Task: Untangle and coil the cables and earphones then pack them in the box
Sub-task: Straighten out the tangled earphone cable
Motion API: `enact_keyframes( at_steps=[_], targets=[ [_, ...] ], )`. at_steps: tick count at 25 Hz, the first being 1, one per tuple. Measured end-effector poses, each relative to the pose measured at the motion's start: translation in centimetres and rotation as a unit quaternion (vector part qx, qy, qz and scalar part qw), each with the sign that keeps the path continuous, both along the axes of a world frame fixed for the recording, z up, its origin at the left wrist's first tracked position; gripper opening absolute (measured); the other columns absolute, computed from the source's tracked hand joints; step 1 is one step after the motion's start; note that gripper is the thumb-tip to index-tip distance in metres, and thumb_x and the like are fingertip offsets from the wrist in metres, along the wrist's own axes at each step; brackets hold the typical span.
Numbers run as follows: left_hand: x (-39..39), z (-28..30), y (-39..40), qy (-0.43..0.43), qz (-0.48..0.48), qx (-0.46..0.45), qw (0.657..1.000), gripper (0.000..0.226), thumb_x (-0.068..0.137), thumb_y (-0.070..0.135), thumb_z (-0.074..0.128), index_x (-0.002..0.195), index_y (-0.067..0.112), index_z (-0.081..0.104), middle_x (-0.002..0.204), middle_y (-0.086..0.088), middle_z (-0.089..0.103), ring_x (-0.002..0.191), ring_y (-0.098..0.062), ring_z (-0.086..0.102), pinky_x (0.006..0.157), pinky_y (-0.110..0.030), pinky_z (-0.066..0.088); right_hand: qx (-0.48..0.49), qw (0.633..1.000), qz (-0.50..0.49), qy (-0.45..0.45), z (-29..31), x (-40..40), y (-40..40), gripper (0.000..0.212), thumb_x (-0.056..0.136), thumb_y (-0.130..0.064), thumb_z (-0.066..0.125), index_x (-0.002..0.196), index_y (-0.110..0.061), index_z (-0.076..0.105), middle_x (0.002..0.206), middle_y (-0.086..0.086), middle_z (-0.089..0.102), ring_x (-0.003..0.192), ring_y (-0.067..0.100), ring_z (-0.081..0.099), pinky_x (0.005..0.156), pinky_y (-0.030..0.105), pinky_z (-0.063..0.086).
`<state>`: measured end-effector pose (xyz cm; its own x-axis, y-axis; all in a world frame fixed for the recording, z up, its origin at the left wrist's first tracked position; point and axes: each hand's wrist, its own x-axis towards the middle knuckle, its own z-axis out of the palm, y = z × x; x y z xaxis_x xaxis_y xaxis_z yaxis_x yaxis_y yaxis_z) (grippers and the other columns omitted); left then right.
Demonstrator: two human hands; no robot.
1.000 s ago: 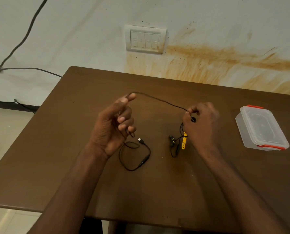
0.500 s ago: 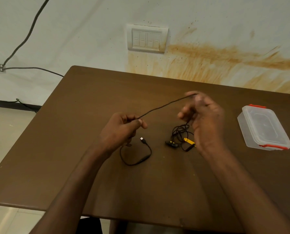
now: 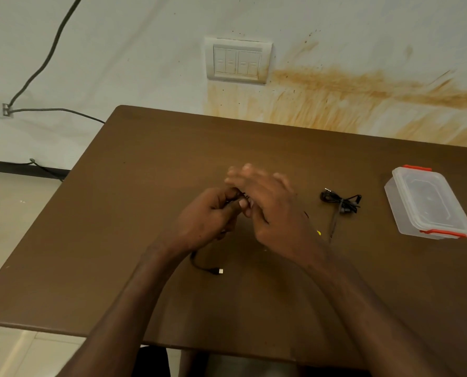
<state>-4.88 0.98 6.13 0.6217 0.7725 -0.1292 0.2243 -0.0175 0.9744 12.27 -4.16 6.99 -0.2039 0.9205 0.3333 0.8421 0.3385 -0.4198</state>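
My left hand [image 3: 208, 216] grips a thin black cable [image 3: 203, 265] above the middle of the brown table [image 3: 118, 240]. The cable's loose end with a small plug lies on the table below that hand. My right hand [image 3: 270, 205] is blurred, right against the left one, its fingers spread over the left fingertips and the cable. Black earphones [image 3: 341, 202] lie in a small bundle to the right of my hands, with a strand trailing toward me and a bit of yellow beside my right wrist. The clear plastic box [image 3: 428, 202] with red clips stands closed at the right.
A stained wall with a switch plate [image 3: 237, 61] runs behind the table. A dark wall cable [image 3: 50, 110] hangs at the left, off the table. The table's left edge drops to a tiled floor.
Both hands have come together at the table's middle; the stretched cable is now gathered in the left hand. The earphone bundle now shows uncovered to the right of my hands.
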Motion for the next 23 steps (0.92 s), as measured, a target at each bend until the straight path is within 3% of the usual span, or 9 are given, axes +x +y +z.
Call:
enact_keyframes(
  at_steps=[3,6,7,11,13,15,17,20,23],
  targets=[
    [-0.3,0.1,0.0,-0.006,-0.017,0.013,1.0,0.026,0.107,0.018,0.053,0.09,0.01,0.07,0.055,0.006,0.041,0.047,-0.01,0.032,0.047,-0.023,0.031,-0.077,0.989,0.018,0.122,-0.1,0.8,-0.1,0.039,0.101,-0.005,0.05,0.131,-0.022,0.069,0.099,-0.002,0.076,0.097,0.007,0.069,0.09,0.031,0.053],
    [-1.0,0.1,0.3,0.029,0.009,0.05,0.998,0.024,0.107,0.019,0.056,0.096,0.008,0.075,0.059,-0.002,0.044,0.05,-0.015,0.04,0.049,-0.026,0.04,-0.016,0.976,-0.108,0.19,0.4,2.0,0.2,0.028,0.105,-0.008,0.053,0.109,-0.026,0.074,0.076,-0.008,0.07,0.074,0.009,0.07,0.068,0.028,0.057],
    [-1.4,0.0,0.5,0.048,0.025,0.064,0.996,0.024,0.107,0.019,0.056,0.097,0.01,0.075,0.061,-0.005,0.044,0.051,-0.018,0.043,0.051,-0.027,0.041,0.007,0.952,-0.159,0.259,0.7,2.5,0.4,0.03,0.106,-0.007,0.05,0.103,-0.026,0.072,0.071,-0.009,0.067,0.07,0.011,0.071,0.066,0.029,0.059],
    [-2.6,0.0,0.8,0.025,0.087,0.044,0.995,0.023,0.107,0.02,0.057,0.097,0.009,0.075,0.058,0.002,0.043,0.049,-0.016,0.043,0.049,-0.024,0.04,0.018,0.737,-0.286,0.611,1.5,5.1,1.1,0.033,0.104,0.002,0.042,0.095,-0.016,0.068,0.064,-0.003,0.055,0.056,0.014,0.062,0.063,0.036,0.06],
    [-3.3,0.3,1.1,-0.024,0.116,0.019,0.993,0.024,0.105,0.021,0.058,0.099,0.005,0.075,0.058,0.0,0.04,0.05,-0.015,0.041,0.05,-0.022,0.041,-0.001,0.65,-0.327,0.686,1.4,6.1,1.2,0.033,0.103,0.003,0.038,0.095,-0.015,0.064,0.066,-0.001,0.05,0.047,0.009,0.05,0.051,0.027,0.052],
    [-4.0,0.4,1.4,-0.061,0.149,0.004,0.987,0.026,0.103,0.026,0.062,0.098,0.004,0.075,0.059,-0.002,0.038,0.051,-0.016,0.039,0.052,-0.024,0.04,-0.012,0.607,-0.343,0.717,1.1,6.6,1.3,0.032,0.103,0.003,0.035,0.096,-0.014,0.061,0.069,0.0,0.048,0.04,0.006,0.039,0.041,0.019,0.037],
    [-4.7,-0.4,2.2,0.002,0.215,0.06,0.975,0.025,0.1,0.032,0.067,0.092,0.01,0.076,0.059,-0.001,0.043,0.053,-0.016,0.039,0.055,-0.027,0.037,-0.026,0.624,-0.349,0.699,1.1,6.8,1.2,0.031,0.103,0.002,0.036,0.098,-0.014,0.062,0.071,0.001,0.049,0.038,0.004,0.032,0.037,0.018,0.027],
    [-4.7,-2.1,2.7,0.208,0.279,0.231,0.909,0.015,0.096,0.035,0.07,0.102,0.022,0.074,0.084,0.004,0.066,0.077,-0.014,0.062,0.07,-0.034,0.051,-0.075,0.747,-0.329,0.573,1.4,5.9,0.9,0.026,0.101,-0.003,0.049,0.105,-0.014,0.071,0.072,-0.001,0.063,0.039,0.003,0.031,0.037,0.017,0.027],
    [-2.5,-1.8,1.5,0.148,0.229,0.329,0.904,0.039,0.098,0.037,0.067,0.132,0.018,0.063,0.129,0.001,0.063,0.118,-0.014,0.059,0.097,-0.032,0.051,-0.11,0.88,-0.21,0.411,1.1,3.7,0.4,0.021,0.104,-0.012,0.056,0.11,-0.022,0.073,0.078,0.0,0.075,0.041,0.007,0.035,0.041,0.021,0.033]
  ],
)
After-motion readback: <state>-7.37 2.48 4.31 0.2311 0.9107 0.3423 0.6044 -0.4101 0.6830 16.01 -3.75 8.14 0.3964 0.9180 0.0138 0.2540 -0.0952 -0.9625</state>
